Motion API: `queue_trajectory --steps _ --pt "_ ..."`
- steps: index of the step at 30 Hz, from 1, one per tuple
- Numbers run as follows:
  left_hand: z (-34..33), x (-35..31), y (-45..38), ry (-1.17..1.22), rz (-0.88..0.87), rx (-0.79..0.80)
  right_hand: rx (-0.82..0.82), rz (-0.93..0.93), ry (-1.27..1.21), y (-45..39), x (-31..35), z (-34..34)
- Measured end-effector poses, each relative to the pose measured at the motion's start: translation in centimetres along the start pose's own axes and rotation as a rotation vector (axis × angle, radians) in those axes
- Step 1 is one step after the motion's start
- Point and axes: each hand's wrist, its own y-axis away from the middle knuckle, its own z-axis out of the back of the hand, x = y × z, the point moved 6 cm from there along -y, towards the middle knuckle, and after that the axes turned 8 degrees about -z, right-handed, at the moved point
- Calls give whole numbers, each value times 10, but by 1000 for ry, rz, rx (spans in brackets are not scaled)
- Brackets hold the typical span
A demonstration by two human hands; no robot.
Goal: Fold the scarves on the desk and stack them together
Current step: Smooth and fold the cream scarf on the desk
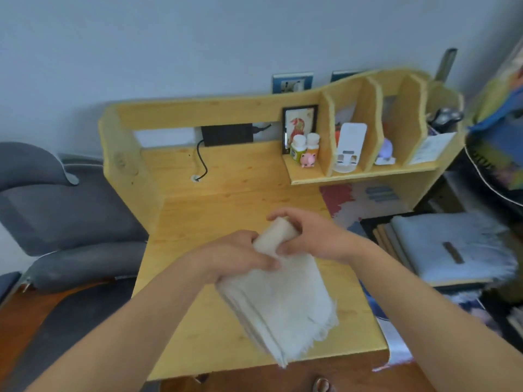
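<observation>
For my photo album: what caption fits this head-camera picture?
Both hands, left and right, grip a cream scarf over the desk, beside a scarf stack.

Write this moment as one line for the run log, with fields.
step: folding | left hand: grips cream fringed scarf | right hand: grips its rolled top end | stack: folded pale blue scarf, right side | surface: wooden desk

scarf (283, 301), centre: cream, fringed | desk (226, 199): pale yellow wood | folded scarf (450, 244), right: light grey-blue | chair (65, 210), left: dark grey | wall (198, 38): pale grey
</observation>
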Motion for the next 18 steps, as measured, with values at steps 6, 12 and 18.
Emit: queue_trajectory --steps 6,12,18 --pt "-4 -48 -19 351 102 -309 -162 130 -237 44 -42 3" --pt "-2 -123 -50 541 43 -573 -549 253 179 62 -40 27" --pt "-58 -208 -98 786 -30 -442 -1136 317 267 104 -58 106"
